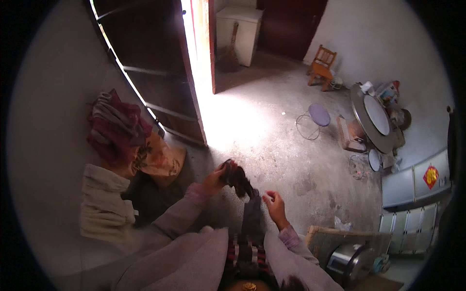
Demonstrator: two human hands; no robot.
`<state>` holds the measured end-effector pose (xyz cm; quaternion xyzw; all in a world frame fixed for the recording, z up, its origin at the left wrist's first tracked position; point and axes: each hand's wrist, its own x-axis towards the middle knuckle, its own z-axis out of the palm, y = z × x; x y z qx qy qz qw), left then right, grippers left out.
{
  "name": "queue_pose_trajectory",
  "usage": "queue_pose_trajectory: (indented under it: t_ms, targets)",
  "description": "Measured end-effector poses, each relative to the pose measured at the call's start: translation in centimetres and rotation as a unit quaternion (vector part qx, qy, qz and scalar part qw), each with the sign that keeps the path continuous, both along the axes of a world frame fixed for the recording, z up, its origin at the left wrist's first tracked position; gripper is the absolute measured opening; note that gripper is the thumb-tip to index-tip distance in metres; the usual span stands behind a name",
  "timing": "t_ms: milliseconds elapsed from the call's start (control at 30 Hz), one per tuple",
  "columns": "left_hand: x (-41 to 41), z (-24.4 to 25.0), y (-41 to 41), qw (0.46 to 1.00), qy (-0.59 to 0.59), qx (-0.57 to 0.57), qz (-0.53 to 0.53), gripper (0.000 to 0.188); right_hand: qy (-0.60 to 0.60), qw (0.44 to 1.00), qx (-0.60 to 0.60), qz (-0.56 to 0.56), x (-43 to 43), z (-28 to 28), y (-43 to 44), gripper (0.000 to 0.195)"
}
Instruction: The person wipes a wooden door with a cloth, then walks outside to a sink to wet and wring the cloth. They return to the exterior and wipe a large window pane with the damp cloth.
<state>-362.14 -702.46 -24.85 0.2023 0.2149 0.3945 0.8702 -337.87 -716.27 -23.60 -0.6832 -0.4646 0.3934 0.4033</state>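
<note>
My left hand (213, 180) grips a dark reddish-brown item (229, 172), possibly a shoe or a piece of cloth; the blur and shade leave its kind uncertain. More dark material (240, 184) runs from it towards a dark trouser leg (252, 214), which stretches forward below my body. To the right of that leg, my right hand (276, 208) hovers apart from the item. Its fingers are loosely bent, and nothing shows between them. Grey-lilac sleeves (178, 218) cover both arms.
Red and grey clothes (116, 127) are heaped at left above a cream cloth (105, 203), beside a dark door (153, 69). A purple stool (319, 114), wooden chair (322, 69) and round tabletop (355, 105) stand right. Nearby is a metal pot (347, 260).
</note>
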Motion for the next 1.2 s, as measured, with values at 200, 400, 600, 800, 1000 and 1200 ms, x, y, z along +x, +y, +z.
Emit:
queue_pose_trajectory:
  t_ms: [200, 400, 600, 800, 1000, 1200]
  targets:
    - [8.0, 1.8, 7.2, 0.998, 0.033, 0.050, 0.000, 0.053, 0.399, 0.881, -0.237, 0.095, 7.0, -1.9, 14.1, 0.059]
    - [11.0, 6.1, 15.9, 0.978, 0.177, 0.083, -0.073, 0.063, 0.560, 0.812, -0.107, 0.126, 8.1, 1.4, 29.7, 0.039]
    - [11.2, 1.9, 25.1, 0.969, 0.239, 0.062, -0.006, 0.073, 0.388, 0.898, -0.059, 0.200, 7.3, 2.8, 43.6, 0.043]
    - [11.6, -0.5, 38.4, 0.949, 0.282, 0.067, 0.125, 0.039, 0.293, 0.906, -0.062, 0.298, 4.4, 2.2, 57.5, 0.035]
    - [8.9, 2.2, 49.3, 0.946, 0.212, -0.012, 0.245, 0.027, 0.423, 0.853, -0.103, 0.289, 3.5, 5.1, 71.8, 0.039]
    - [5.3, 0.7, 60.3, 0.893, 0.298, 0.032, 0.337, 0.027, 0.416, 0.785, -0.300, 0.347, 0.7, -2.7, 84.3, 0.053]
